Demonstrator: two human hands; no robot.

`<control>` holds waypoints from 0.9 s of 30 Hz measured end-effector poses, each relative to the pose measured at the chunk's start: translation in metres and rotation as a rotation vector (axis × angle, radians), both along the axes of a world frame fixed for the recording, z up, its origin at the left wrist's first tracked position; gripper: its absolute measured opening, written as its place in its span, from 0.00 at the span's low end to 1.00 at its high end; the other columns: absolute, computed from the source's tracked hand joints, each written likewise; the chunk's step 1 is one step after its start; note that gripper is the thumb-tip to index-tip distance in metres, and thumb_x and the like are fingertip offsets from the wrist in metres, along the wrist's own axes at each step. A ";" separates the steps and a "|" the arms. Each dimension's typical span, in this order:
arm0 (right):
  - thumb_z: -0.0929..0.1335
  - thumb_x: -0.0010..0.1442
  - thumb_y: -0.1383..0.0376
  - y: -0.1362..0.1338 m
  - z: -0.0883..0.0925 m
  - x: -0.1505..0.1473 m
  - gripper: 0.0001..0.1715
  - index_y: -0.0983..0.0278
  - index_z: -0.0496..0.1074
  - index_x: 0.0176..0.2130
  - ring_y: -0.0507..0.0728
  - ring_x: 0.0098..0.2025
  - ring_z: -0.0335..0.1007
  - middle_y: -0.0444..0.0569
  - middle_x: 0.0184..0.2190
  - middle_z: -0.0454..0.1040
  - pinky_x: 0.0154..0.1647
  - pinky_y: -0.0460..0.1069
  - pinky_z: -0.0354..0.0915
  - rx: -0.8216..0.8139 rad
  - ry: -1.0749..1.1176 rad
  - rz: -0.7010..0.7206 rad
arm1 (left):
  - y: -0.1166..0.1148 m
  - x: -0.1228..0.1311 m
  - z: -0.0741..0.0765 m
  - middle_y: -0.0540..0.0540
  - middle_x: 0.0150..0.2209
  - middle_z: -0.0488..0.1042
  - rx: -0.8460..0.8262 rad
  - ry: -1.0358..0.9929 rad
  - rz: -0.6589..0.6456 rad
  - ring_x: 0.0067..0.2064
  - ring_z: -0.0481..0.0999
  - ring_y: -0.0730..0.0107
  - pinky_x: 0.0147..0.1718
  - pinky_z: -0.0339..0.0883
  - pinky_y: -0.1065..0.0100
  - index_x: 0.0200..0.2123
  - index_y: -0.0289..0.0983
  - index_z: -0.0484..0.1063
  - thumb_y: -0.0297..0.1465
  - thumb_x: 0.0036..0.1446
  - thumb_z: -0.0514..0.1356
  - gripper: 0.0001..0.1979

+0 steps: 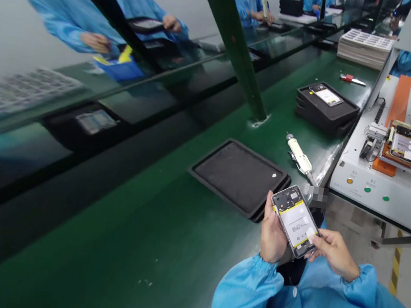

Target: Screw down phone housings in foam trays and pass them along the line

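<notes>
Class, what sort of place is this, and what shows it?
Most likely an electronics assembly workshop: an opened phone is in hand, what looks like an electric screwdriver lies on the green bench, and a push-button machine holds another opened phone.

A cream electric screwdriver point(300, 156) lies on the green workbench point(174, 253) near shallow black trays point(235, 174). Farther off, a taller black tray stack point(324, 116) stands beside a white machine point(357, 167) with coloured push-buttons point(367, 189).

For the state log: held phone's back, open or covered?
Open: the phone shows its white battery and dark upper internals uncovered.
</notes>
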State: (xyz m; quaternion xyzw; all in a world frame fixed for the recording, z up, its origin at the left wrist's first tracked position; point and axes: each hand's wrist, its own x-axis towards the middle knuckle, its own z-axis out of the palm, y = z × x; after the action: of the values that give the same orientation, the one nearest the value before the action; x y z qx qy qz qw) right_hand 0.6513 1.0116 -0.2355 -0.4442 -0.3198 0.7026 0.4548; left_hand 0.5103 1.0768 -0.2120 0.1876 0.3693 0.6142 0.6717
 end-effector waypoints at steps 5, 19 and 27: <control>0.74 0.50 0.45 0.005 -0.001 0.001 0.28 0.68 0.76 0.34 0.53 0.25 0.73 0.51 0.26 0.76 0.25 0.46 0.70 0.001 -0.019 -0.011 | -0.001 0.001 0.008 0.45 0.56 0.72 -0.019 -0.038 0.026 0.50 0.74 0.60 0.51 0.65 0.59 0.64 0.47 0.54 0.46 0.48 0.62 0.41; 0.67 0.52 0.35 0.014 0.007 0.002 0.39 0.70 0.76 0.31 0.55 0.21 0.71 0.53 0.22 0.74 0.22 0.48 0.69 -0.092 0.077 -0.038 | 0.004 -0.002 -0.004 0.49 0.58 0.70 0.006 -0.003 0.042 0.55 0.71 0.61 0.51 0.66 0.62 0.62 0.50 0.59 0.45 0.52 0.60 0.33; 0.71 0.52 0.40 0.014 0.011 0.003 0.34 0.71 0.76 0.29 0.57 0.23 0.73 0.54 0.21 0.75 0.24 0.49 0.71 -0.119 0.091 -0.044 | 0.003 -0.003 -0.003 0.49 0.56 0.72 -0.005 -0.001 0.041 0.54 0.73 0.59 0.52 0.67 0.60 0.61 0.50 0.60 0.46 0.52 0.60 0.33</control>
State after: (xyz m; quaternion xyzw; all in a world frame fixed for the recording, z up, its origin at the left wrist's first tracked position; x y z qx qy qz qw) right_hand 0.6540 1.0257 -0.2242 -0.4452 -0.2466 0.7296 0.4569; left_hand 0.5076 1.0802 -0.2149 0.1782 0.3741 0.6270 0.6597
